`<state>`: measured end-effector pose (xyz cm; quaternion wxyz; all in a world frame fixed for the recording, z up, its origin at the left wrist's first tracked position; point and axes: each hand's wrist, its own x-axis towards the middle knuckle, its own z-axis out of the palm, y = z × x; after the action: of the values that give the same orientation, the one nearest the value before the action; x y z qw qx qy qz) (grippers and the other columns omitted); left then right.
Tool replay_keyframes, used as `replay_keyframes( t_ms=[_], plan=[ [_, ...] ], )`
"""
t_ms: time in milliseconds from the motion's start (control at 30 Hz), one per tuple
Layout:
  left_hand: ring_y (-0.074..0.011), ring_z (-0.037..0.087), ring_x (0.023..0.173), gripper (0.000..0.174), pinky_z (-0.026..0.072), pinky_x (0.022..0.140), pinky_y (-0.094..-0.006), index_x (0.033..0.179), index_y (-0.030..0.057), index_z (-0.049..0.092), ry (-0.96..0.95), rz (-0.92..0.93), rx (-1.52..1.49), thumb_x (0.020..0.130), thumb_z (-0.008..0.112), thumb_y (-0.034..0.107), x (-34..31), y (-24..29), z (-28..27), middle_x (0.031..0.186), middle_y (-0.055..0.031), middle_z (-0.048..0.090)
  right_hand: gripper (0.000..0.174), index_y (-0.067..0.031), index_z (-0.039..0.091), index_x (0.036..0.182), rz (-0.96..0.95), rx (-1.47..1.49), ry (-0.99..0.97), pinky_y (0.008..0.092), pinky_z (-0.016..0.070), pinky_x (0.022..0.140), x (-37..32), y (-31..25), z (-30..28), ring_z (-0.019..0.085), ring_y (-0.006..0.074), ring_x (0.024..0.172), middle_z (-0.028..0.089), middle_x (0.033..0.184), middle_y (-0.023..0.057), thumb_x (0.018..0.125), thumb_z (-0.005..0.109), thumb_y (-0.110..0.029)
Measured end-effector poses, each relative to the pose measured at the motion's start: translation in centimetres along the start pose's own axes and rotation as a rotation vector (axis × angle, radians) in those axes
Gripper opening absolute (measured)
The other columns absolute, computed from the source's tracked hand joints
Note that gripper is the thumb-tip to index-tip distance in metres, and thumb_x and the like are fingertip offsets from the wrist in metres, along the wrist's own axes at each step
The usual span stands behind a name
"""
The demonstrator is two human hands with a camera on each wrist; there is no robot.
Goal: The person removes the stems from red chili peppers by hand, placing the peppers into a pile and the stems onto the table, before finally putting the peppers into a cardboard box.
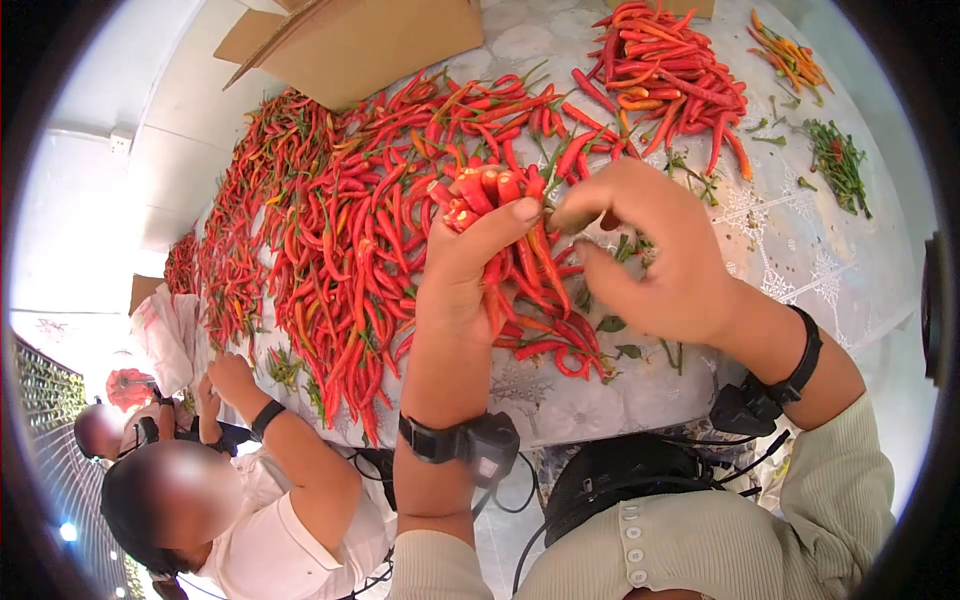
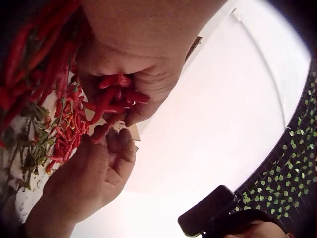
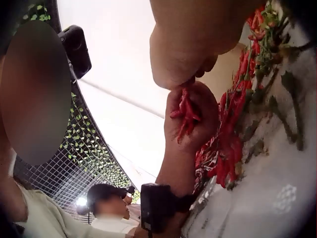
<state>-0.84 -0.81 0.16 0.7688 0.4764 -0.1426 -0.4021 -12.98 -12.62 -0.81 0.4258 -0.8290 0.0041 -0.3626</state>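
Note:
My left hand (image 1: 462, 270) grips a bunch of red chili peppers (image 1: 497, 190), their pale stemless ends showing above the fingers. In the left wrist view the tips of these chili peppers (image 2: 111, 99) poke out of the palm. Close against the bunch, my right hand (image 1: 655, 255) has its thumb and fingers curled. Its fingertips pinch one red chili pepper (image 2: 102, 131) at the bunch, partly hidden by the fingers. In the right wrist view the right hand (image 3: 190, 49) meets the top of the held bunch.
A wide heap of chili peppers (image 1: 350, 240) covers the table's left and middle. Beyond my right hand lies a pile of stemless chili peppers (image 1: 670, 75), with green stems (image 1: 838, 165) to its right. A cardboard box (image 1: 370, 50) stands behind. Another person (image 1: 270, 510) sits at left.

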Motion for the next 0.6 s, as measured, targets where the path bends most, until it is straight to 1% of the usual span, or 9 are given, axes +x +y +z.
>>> replay_keyframes(
  t_ms=[67, 100, 133, 167, 267, 367, 400, 500, 600],
  plan=[
    [-0.0201, 0.064, 0.078, 0.034, 0.0555, 0.065, -0.0306, 0.109, 0.0016, 0.053, -0.038, 0.032, 0.022, 0.076, 0.061, 0.002, 0.1, 0.0, -0.8, 0.092, -0.0105, 0.064, 0.019, -0.0041, 0.061, 0.095, 0.246, 0.231, 0.045, 0.0269, 0.0459, 0.068, 0.0, 0.1, -0.1, 0.058, 0.0151, 0.076, 0.061, 0.085, 0.0040, 0.077, 0.064, -0.009],
    [-0.0202, 0.064, 0.076, 0.041, 0.0556, 0.061, -0.0299, 0.113, 0.0022, 0.050, -0.038, 0.020, 0.035, 0.074, 0.063, 0.004, 0.0, 0.1, -0.7, 0.091, -0.0104, 0.063, 0.020, -0.0028, 0.061, 0.096, 0.363, 0.390, 0.060, 0.0257, 0.0456, 0.068, 0.3, 0.7, -0.1, 0.058, 0.0126, 0.077, 0.061, 0.086, 0.0033, 0.080, 0.064, -0.013],
    [-0.0204, 0.064, 0.076, 0.042, 0.0556, 0.061, -0.0296, 0.113, 0.0023, 0.050, -0.056, 0.013, 0.035, 0.073, 0.063, 0.005, -0.2, 0.2, -0.5, 0.091, -0.0101, 0.063, 0.022, -0.0016, 0.061, 0.098, 0.479, 0.548, 0.074, 0.0246, 0.0453, 0.069, 0.6, 1.1, -0.1, 0.057, 0.0101, 0.078, 0.062, 0.087, 0.0026, 0.082, 0.065, -0.017],
    [-0.0205, 0.064, 0.076, 0.044, 0.0556, 0.060, -0.0293, 0.113, 0.0024, 0.049, -0.074, 0.005, 0.035, 0.072, 0.064, 0.005, -0.5, 0.2, -0.2, 0.091, -0.0098, 0.063, 0.028, 0.0006, 0.060, 0.100, 0.522, 0.606, 0.017, 0.0239, 0.0447, 0.070, 1.0, 1.1, -0.7, 0.055, 0.0069, 0.080, 0.060, 0.088, 0.0008, 0.083, 0.067, -0.021],
    [-0.0208, 0.064, 0.074, 0.047, 0.0554, 0.059, -0.0292, 0.114, 0.0025, 0.048, -0.113, -0.024, 0.056, 0.070, 0.066, 0.006, -0.6, 0.3, 0.0, 0.091, -0.0090, 0.061, 0.026, -0.0002, 0.061, 0.100, 0.499, 0.707, -0.005, 0.0239, 0.0447, 0.072, 1.0, 1.4, -0.8, 0.055, 0.0075, 0.082, 0.060, 0.089, 0.0016, 0.083, 0.067, -0.019],
    [-0.0207, 0.063, 0.073, 0.047, 0.0550, 0.061, -0.0297, 0.113, 0.0023, 0.048, -0.136, -0.040, 0.066, 0.069, 0.066, 0.005, -0.5, 0.5, -0.3, 0.091, -0.0091, 0.061, 0.022, -0.0005, 0.061, 0.098, 0.391, 0.725, -0.026, 0.0242, 0.0447, 0.075, 0.8, 1.6, -0.4, 0.054, 0.0075, 0.084, 0.060, 0.089, 0.0011, 0.083, 0.066, -0.016],
    [-0.0207, 0.063, 0.073, 0.047, 0.0549, 0.061, -0.0299, 0.113, 0.0022, 0.048, -0.145, -0.044, 0.066, 0.069, 0.066, 0.004, -0.4, 0.5, -0.3, 0.091, -0.0092, 0.061, 0.021, -0.0005, 0.061, 0.097, 0.394, 0.711, -0.029, 0.0242, 0.0449, 0.075, 0.8, 1.6, -0.4, 0.054, 0.0075, 0.084, 0.060, 0.089, 0.0009, 0.083, 0.066, -0.016],
    [-0.0147, 0.061, 0.072, 0.038, 0.0519, 0.066, -0.0280, 0.095, 0.0038, 0.053, -0.131, -0.095, 0.018, 0.064, 0.074, -0.001, -0.3, 0.6, 0.2, 0.081, -0.0033, 0.058, 0.018, -0.0007, 0.062, 0.094, 0.402, 0.678, -0.029, 0.0242, 0.0450, 0.072, 0.7, 1.6, -0.6, 0.054, 0.0071, 0.082, 0.059, 0.087, 0.0002, 0.083, 0.066, -0.014],
    [-0.0119, 0.060, 0.072, 0.036, 0.0508, 0.066, -0.0260, 0.092, 0.0045, 0.054, -0.116, -0.071, 0.077, 0.063, 0.076, 0.000, -0.2, 0.4, 0.2, 0.080, -0.0018, 0.058, 0.015, -0.0014, 0.062, 0.091, 0.389, 0.652, -0.012, 0.0237, 0.0440, 0.067, 0.7, 1.5, -0.5, 0.053, 0.0062, 0.080, 0.058, 0.084, -0.0004, 0.083, 0.066, -0.013]
  ],
)
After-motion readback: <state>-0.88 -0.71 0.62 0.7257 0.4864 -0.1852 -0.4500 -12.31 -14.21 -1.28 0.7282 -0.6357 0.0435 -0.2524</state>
